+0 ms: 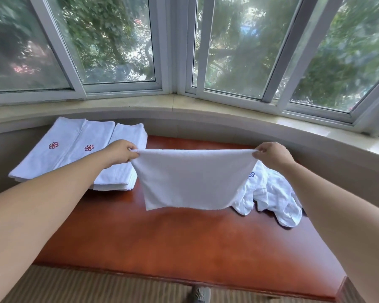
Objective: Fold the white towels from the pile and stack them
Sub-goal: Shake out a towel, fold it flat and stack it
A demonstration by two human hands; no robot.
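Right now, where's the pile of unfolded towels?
In the head view the unfolded pile lies on the right of the wooden table, under the right hand, partly behind the held towel.

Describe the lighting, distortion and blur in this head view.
Head view: daylight comes through the windows; wide-angle lens bows the sill and frames; trees outside are soft; the held towel casts a faint shadow on the glossy table; both forearms stretch large at the edges.

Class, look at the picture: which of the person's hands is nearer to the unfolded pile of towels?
Right. The right hand is just above the pile; the left hand is across the held towel.
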